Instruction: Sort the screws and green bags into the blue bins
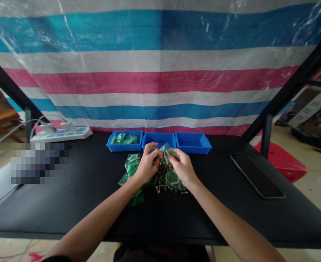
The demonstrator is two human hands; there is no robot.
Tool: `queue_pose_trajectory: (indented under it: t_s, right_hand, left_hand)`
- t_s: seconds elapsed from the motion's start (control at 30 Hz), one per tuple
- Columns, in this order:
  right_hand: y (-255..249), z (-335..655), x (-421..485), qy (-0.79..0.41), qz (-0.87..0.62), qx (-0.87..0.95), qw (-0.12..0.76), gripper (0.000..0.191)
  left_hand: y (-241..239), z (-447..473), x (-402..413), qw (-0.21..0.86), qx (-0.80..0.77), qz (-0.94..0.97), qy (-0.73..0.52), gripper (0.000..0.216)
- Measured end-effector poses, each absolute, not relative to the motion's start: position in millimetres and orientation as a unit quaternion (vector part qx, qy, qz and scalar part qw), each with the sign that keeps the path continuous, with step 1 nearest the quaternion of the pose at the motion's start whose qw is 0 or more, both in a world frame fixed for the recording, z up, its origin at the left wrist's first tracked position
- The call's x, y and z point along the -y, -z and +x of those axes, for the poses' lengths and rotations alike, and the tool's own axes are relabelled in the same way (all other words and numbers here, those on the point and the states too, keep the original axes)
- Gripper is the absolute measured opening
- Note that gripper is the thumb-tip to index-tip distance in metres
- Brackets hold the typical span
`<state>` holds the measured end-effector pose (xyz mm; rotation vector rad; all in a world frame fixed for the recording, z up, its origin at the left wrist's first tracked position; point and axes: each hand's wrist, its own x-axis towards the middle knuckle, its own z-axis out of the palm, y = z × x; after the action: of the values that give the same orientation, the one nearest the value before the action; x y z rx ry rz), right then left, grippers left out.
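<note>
My right hand [183,167] pinches a small clear, greenish plastic bag [165,150] between thumb and fingers. The fingers of my left hand [147,165] are curled together at the left edge of this same bag. Under the hands lies a loose pile of small dark metal screw-like pieces [159,179]; their exact kind is too small to tell. Several green plastic packets [133,163] overlap on the table to the left of the pile, partly hidden by my left forearm. More green packets [172,178] lie beneath my right hand, among the metal pieces.
Behind the hands stand three blue trays in a row: the left tray [124,147] contains green packets, beside a middle tray [160,137] and right tray [193,150]. A phone [255,174] lies right on the black table [89,189]. A power strip [62,135] sits back left.
</note>
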<state>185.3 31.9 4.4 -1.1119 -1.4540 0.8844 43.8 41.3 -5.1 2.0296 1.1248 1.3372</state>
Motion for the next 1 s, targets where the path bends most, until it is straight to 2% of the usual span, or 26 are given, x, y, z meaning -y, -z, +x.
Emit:
queue_pose_trajectory:
  t_s: [0.17, 0.3, 0.37, 0.47, 0.57, 0.67, 0.83, 1.0]
  right_hand:
    - [-8.7, 190.6, -28.4, -0.270, -0.446, 0.655, 0.546, 0.014]
    - [-8.6, 189.0, -25.3, -0.097, -0.436, 0.732, 0.514, 0.027]
    - [-4.9, 187.6, -25.0, -0.073, -0.443, 0.742, 0.499, 0.028]
    - [-0.6, 186.1, -24.7, -0.068, -0.457, 0.738, 0.492, 0.029]
    - [-1.1, 186.0, -23.6, -0.087, -0.469, 0.727, 0.494, 0.024]
    - [-4.9, 187.0, -22.9, -0.139, -0.479, 0.701, 0.510, 0.016]
    - [-12.4, 189.6, -24.1, -0.232, -0.471, 0.673, 0.521, 0.024]
    - [-13.2, 187.9, -21.6, -0.244, -0.447, 0.693, 0.510, 0.023]
  left_hand:
    - [7.7, 43.3, -44.5, 0.232, -0.437, 0.723, -0.482, 0.012]
    - [5.7, 40.9, -46.9, 0.271, -0.445, 0.707, -0.479, 0.044]
    - [4.9, 40.4, -47.1, 0.280, -0.447, 0.702, -0.478, 0.046]
    - [4.5, 41.4, -46.0, 0.271, -0.449, 0.698, -0.488, 0.026]
    - [4.1, 42.3, -44.3, 0.247, -0.446, 0.695, -0.507, 0.016]
    - [2.1, 42.2, -42.1, 0.222, -0.431, 0.699, -0.526, 0.011]
    - [-0.7, 44.7, -37.1, 0.203, -0.395, 0.735, -0.512, 0.008]
    - [0.8, 48.2, -36.3, 0.202, -0.416, 0.726, -0.510, 0.008]
